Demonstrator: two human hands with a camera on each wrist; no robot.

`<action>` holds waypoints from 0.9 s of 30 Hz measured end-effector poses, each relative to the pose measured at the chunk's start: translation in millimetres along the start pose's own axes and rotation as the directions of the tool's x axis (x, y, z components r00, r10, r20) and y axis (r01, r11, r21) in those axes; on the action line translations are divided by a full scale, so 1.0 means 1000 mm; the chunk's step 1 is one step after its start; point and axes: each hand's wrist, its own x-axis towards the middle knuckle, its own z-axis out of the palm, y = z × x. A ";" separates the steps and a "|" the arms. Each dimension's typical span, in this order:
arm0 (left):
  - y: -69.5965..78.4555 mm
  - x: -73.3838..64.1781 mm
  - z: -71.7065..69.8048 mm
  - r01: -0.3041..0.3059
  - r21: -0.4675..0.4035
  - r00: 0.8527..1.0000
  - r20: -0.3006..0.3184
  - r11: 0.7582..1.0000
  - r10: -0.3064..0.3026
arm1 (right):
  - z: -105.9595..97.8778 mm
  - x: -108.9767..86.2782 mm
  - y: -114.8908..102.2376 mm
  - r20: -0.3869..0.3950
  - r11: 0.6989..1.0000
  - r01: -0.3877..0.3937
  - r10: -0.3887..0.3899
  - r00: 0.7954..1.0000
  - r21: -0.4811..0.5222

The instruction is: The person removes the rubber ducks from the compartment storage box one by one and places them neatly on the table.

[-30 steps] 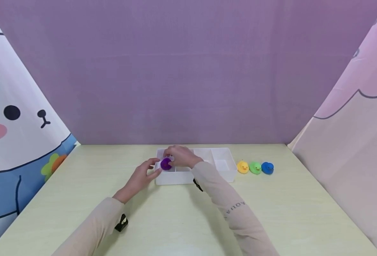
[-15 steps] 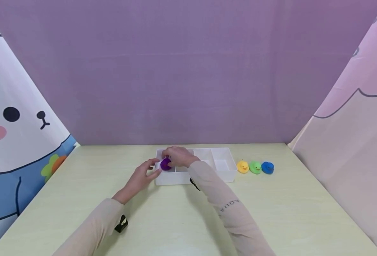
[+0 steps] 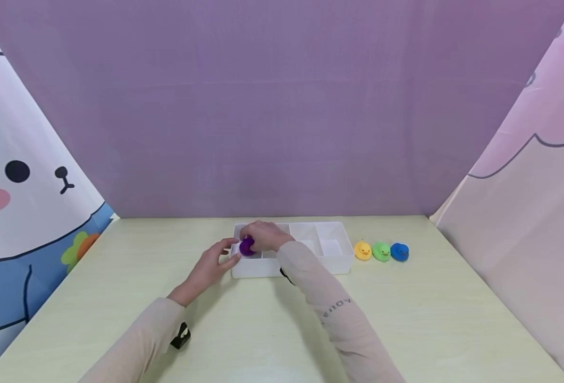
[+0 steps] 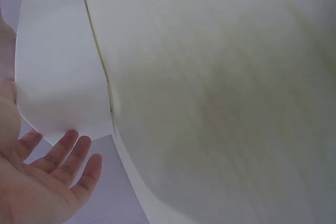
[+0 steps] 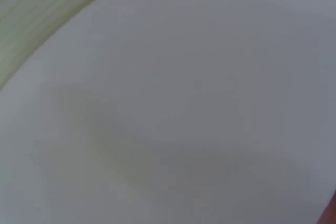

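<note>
A white divided box stands at the back of the table. My right hand reaches over its left end and pinches a small round purple toy at the leftmost compartments. The toy's far side is hidden by my fingers, and whether it touches the box floor I cannot tell. At the box's left end, my left hand rests with its thumb and fingers spread along the rim. In the left wrist view, fingertips of the left hand touch the white wall of the box. Only blurred white surface fills most of the right wrist view.
Right of the box, a yellow toy duck, a green toy duck and a blue toy duck sit in a row on the pale table. Behind the table hangs a purple cloth; printed cloths flank both sides.
My right hand and forearm have shifted slightly left, still pinching the purple toy. The left hand, box and ducks stay in place.
</note>
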 end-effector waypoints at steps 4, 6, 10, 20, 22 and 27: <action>-0.001 0.000 0.000 -0.001 0.005 1.000 0.002 1.000 0.001 | 0.001 0.000 0.000 0.002 1.000 -0.005 0.005 1.000 -0.001; -0.001 0.000 0.001 0.001 0.003 1.000 0.004 1.000 -0.001 | 0.001 0.000 0.000 0.003 1.000 -0.009 0.009 1.000 0.000; -0.001 0.001 0.001 -0.005 0.005 1.000 -0.001 1.000 0.005 | 0.001 -0.001 0.000 0.004 1.000 -0.005 0.005 1.000 -0.009; 0.000 0.001 0.000 -0.011 0.001 1.000 -0.004 1.000 0.012 | 0.000 -0.001 0.000 -0.003 1.000 0.000 0.000 1.000 -0.021; 0.000 0.001 0.000 -0.010 0.005 1.000 -0.004 1.000 0.010 | 0.000 -0.001 0.000 -0.006 1.000 0.009 -0.009 1.000 -0.023; 0.000 0.001 -0.001 -0.012 0.011 1.000 -0.005 1.000 0.012 | -0.001 0.000 0.003 -0.018 0.999 0.024 -0.025 1.000 -0.027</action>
